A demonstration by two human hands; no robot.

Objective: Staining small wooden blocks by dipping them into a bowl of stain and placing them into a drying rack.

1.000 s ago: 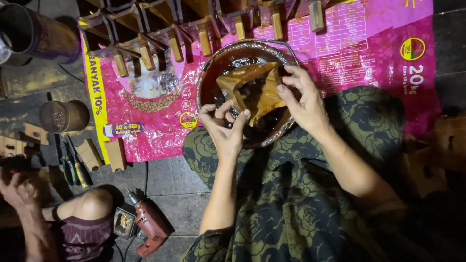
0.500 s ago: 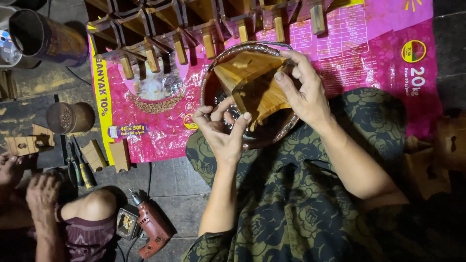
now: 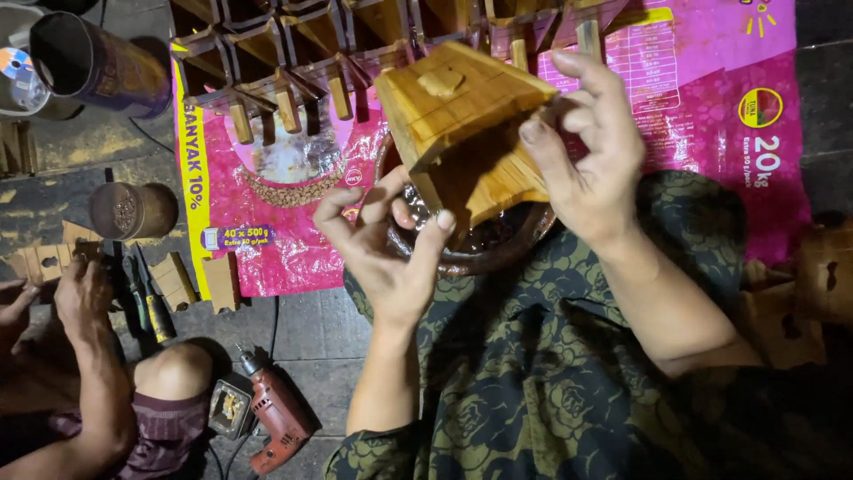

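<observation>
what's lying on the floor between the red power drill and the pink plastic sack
In the head view, nothing: between the red power drill and the lower edge of the pink sack there is only bare grey floor, crossed by a thin dark cord.
</observation>
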